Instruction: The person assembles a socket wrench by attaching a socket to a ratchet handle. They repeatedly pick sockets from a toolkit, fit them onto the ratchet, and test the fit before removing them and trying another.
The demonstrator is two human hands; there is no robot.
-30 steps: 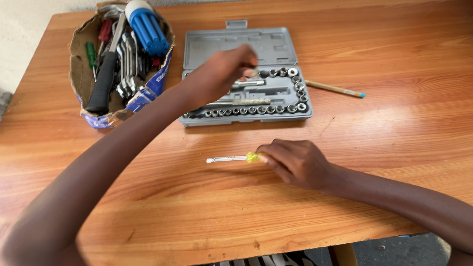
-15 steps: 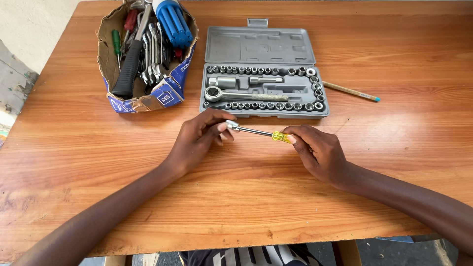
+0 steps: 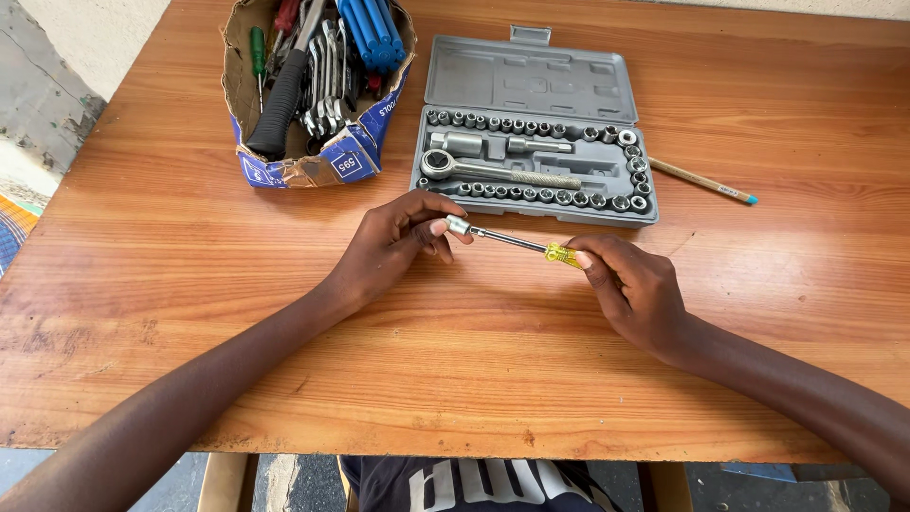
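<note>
Cardboard box (image 3: 284, 161) of wrenches and screwdrivers sits far left on the wooden table (image 3: 142, 237). The left hand (image 3: 393, 246) pinches a small socket (image 3: 458, 226) on the tip of a nut driver (image 3: 517, 242), held just above the table in front of the open grey socket set case (image 3: 531, 85). The socket looks seated on the slim steel shaft, though full seating is not clear. The right hand (image 3: 635, 289) is clenched around the yellow handle. A pencil (image 3: 701, 180) lies far right.
</note>
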